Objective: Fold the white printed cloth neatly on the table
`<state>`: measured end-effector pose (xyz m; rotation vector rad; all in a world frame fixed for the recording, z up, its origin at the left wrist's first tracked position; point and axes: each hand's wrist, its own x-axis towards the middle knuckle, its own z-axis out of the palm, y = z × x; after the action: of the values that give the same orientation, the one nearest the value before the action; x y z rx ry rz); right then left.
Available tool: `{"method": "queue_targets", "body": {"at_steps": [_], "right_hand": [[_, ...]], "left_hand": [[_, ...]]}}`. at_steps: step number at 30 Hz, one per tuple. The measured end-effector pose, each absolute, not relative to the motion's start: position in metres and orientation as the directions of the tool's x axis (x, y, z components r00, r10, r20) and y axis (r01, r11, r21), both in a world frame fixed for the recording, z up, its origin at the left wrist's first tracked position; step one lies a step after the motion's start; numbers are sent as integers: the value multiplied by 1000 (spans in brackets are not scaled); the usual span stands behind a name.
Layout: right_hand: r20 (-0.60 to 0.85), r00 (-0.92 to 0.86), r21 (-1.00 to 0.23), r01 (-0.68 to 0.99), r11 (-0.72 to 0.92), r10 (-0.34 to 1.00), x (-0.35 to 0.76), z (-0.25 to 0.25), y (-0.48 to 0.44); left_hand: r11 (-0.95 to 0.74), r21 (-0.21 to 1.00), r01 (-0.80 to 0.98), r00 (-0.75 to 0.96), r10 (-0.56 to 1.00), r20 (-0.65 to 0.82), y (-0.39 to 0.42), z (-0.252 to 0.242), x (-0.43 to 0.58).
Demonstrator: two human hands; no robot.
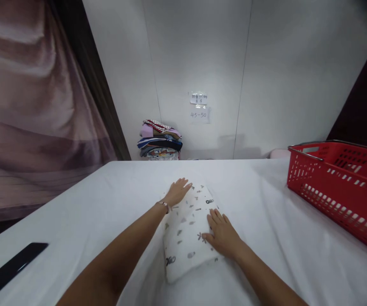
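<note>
A white cloth (185, 246) with small grey and black printed motifs lies folded into a long rectangle in front of me. Its near end reaches towards the front of the white-covered table (256, 208). My left hand (177, 192), with a bracelet at the wrist, rests flat on the far left part of the cloth, fingers stretched out. Nearer to me, my right hand (223, 233) lies on the cloth's right edge with its fingers spread. Neither hand grips anything. What kind of article the cloth is, I cannot tell.
A red plastic basket (336, 187) with metal handles stands on the right. At the left front lies a flat black object (11, 270). Behind the table's far edge is a stack of folded fabrics (160, 142), beneath paper signs (199, 114) on the wall. A pinkish curtain (37, 106) hangs left.
</note>
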<state>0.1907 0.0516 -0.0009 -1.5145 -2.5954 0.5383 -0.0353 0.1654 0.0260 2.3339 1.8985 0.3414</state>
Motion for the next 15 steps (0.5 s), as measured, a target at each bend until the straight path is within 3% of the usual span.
{"method": "queue_targets", "body": {"at_steps": [5,11,15], "right_hand": [[-107,-505,-340,828,446,857,192,0,51],[-147,-496,-315,844,435,856,188,16,53],[-10,-536,-306,806,508,844,154,40,81]], "left_hand": [[-83,144,986,69,992,102,125,3,-66],[-93,99,991,67,968,240,119,-21,-60],[-107,88,990,80,960,269,120,-19,-60]]}}
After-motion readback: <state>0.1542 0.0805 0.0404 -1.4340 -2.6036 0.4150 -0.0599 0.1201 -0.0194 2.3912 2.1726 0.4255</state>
